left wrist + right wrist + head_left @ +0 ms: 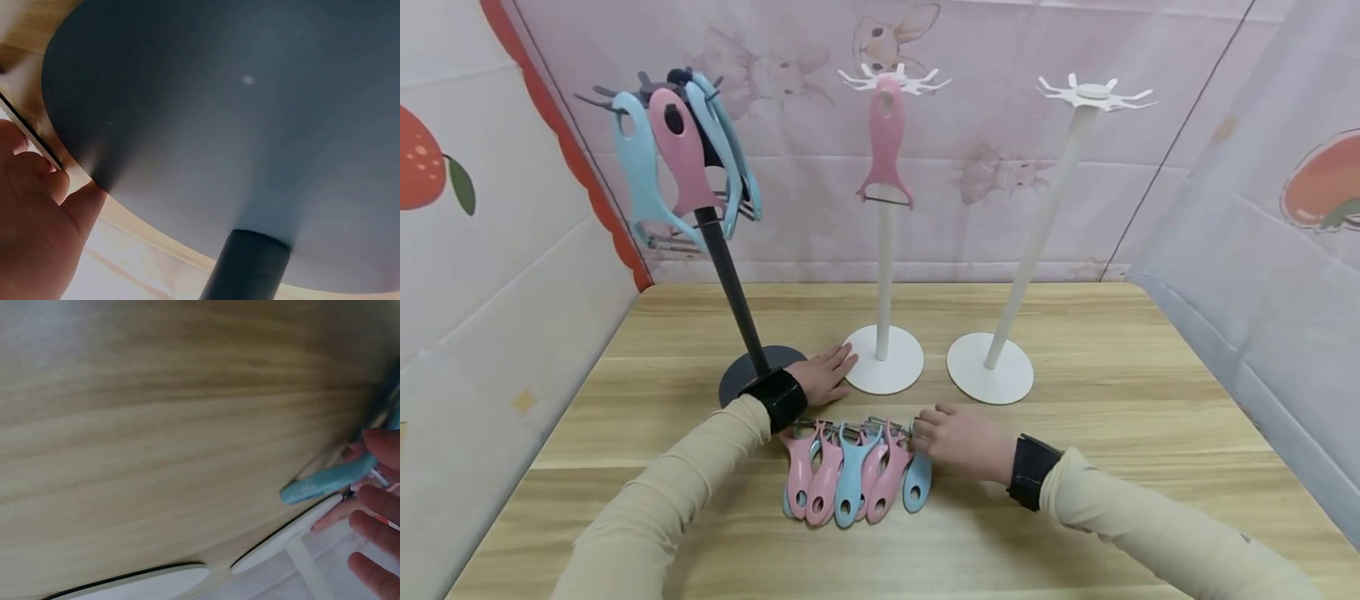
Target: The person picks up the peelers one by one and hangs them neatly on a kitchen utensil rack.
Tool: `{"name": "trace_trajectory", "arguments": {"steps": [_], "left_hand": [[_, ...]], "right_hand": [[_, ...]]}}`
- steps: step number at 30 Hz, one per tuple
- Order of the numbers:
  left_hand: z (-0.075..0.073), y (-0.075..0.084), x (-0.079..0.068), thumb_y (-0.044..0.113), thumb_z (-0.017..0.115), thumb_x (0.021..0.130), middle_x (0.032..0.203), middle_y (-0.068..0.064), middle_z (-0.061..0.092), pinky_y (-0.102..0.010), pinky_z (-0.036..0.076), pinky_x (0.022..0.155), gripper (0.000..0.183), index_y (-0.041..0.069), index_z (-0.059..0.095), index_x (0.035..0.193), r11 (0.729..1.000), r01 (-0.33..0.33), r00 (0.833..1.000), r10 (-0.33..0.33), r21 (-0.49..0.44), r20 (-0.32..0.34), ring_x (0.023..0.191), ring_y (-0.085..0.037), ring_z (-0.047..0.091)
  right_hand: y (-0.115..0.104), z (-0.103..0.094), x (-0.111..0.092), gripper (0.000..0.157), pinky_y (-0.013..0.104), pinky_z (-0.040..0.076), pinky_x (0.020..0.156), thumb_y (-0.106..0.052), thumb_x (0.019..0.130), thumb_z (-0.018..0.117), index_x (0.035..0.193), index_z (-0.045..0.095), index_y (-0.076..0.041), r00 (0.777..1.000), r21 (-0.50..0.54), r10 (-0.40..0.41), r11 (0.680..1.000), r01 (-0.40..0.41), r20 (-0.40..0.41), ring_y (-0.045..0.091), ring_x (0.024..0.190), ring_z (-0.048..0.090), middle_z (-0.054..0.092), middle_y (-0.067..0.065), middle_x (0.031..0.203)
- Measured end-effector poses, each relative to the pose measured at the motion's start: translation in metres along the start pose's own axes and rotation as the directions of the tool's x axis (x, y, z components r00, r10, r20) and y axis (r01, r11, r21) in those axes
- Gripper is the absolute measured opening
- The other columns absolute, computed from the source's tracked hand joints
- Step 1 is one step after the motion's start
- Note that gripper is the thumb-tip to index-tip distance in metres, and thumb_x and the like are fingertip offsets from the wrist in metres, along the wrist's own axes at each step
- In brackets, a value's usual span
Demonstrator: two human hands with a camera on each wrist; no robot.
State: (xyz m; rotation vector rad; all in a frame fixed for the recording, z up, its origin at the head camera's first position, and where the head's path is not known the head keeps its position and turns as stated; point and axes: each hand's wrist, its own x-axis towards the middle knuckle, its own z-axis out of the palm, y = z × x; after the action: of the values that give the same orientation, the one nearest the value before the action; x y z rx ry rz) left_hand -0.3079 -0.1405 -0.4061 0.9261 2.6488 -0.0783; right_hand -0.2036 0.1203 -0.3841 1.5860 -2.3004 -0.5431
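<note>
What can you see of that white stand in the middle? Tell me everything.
The middle white stand has a flat round base, a slim pole and a crown of hooks on top; it looks like painted metal or plastic. It stands upright on the wooden table, between the black stand and the other white stand. A pink peeler hangs from its front, blade end down. The person's left hand has its fingertips at the base's left edge, apparently touching.

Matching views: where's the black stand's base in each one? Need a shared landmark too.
Head: black base left of centre, partly hidden by a wristband.
Left wrist: fills most of the picture, centre to right.
Right wrist: can't make it out.
Landmark: left hand, beside the base in head and left-wrist views.
</note>
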Motion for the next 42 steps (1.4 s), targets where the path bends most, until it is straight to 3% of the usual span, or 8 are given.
{"name": "trace_trajectory", "arguments": {"steps": [12,18,23,25,28,32,37,42], "left_hand": [[-0.006,0.003,-0.008,0.031,0.041,0.097,0.149,-0.022,0.009,-0.043,0.022,0.106,0.062,-0.001,0.017,0.144,1.000,-0.028,1.000,0.028,-0.007,-0.015,0.136,-0.033,0.011],[-0.006,0.004,-0.008,0.029,0.040,0.098,0.150,-0.020,0.010,-0.047,0.021,0.106,0.062,-0.002,0.014,0.144,0.997,-0.083,0.996,0.083,0.001,-0.030,0.137,-0.031,0.010],[-0.008,0.007,-0.008,0.027,0.039,0.098,0.149,-0.021,0.012,-0.049,0.022,0.105,0.059,-0.003,0.017,0.144,0.991,-0.135,0.991,0.136,0.008,-0.020,0.136,-0.033,0.012],[-0.008,0.007,-0.007,0.027,0.039,0.098,0.149,-0.022,0.011,-0.049,0.022,0.105,0.058,-0.003,0.017,0.144,0.990,-0.139,0.990,0.139,0.010,-0.012,0.136,-0.033,0.012],[-0.007,0.007,-0.006,0.028,0.039,0.098,0.149,-0.021,0.010,-0.049,0.021,0.105,0.059,-0.001,0.016,0.144,0.991,-0.132,0.991,0.132,0.007,-0.001,0.137,-0.032,0.010],[-0.002,0.003,-0.001,0.030,0.038,0.098,0.150,-0.019,0.008,-0.048,0.019,0.106,0.060,0.000,0.014,0.145,0.992,-0.126,0.992,0.126,0.007,0.006,0.137,-0.031,0.008],[0.001,0.002,0.002,0.031,0.039,0.098,0.150,-0.018,0.008,-0.048,0.020,0.106,0.061,0.001,0.014,0.145,0.992,-0.126,0.992,0.126,-0.006,0.000,0.137,-0.031,0.008],[-0.001,0.005,0.001,0.030,0.039,0.098,0.150,-0.018,0.008,-0.049,0.020,0.105,0.060,0.001,0.015,0.145,0.992,-0.127,0.992,0.127,-0.011,0.003,0.137,-0.031,0.009]], "right_hand": [[-0.006,0.007,0.000,0.016,0.025,0.041,0.075,-0.019,0.078,0.066,0.094,0.067,-0.018,0.991,-0.162,-0.109,0.982,0.096,-0.073,0.012,0.085,0.052,0.061,-0.005,0.092],[0.004,0.004,-0.004,0.018,0.027,0.043,0.081,-0.016,0.075,0.070,0.092,0.066,-0.014,0.989,-0.070,-0.083,0.995,0.074,-0.126,0.014,0.089,0.053,0.061,-0.003,0.093],[0.022,-0.006,-0.005,0.021,0.029,0.047,0.081,-0.014,0.072,0.073,0.090,0.064,-0.009,0.964,0.135,0.075,0.990,-0.042,-0.256,0.018,0.088,0.058,0.063,0.002,0.091],[0.032,-0.014,-0.005,0.023,0.030,0.048,0.078,-0.015,0.071,0.074,0.088,0.062,-0.007,0.932,0.244,0.167,0.966,-0.088,-0.323,0.018,0.085,0.060,0.064,0.003,0.089],[0.049,-0.028,-0.003,0.026,0.032,0.050,0.071,-0.015,0.071,0.076,0.087,0.058,-0.004,0.857,0.363,0.295,0.922,-0.138,-0.422,0.019,0.076,0.060,0.062,0.005,0.083],[0.073,-0.050,0.000,0.028,0.032,0.051,0.057,-0.017,0.074,0.072,0.089,0.058,0.002,0.722,0.422,0.419,0.886,-0.192,-0.551,0.022,0.066,0.062,0.064,0.009,0.077],[0.098,-0.078,0.004,0.026,0.038,0.051,0.058,-0.021,0.081,0.064,0.085,0.060,0.004,0.550,0.486,0.550,0.830,-0.274,-0.629,0.028,0.066,0.063,0.065,0.014,0.075],[0.118,-0.102,0.014,0.024,0.039,0.050,0.059,-0.020,0.081,0.064,0.079,0.060,0.004,0.422,0.535,0.627,0.779,-0.327,-0.655,0.027,0.063,0.062,0.064,0.015,0.071]]}}
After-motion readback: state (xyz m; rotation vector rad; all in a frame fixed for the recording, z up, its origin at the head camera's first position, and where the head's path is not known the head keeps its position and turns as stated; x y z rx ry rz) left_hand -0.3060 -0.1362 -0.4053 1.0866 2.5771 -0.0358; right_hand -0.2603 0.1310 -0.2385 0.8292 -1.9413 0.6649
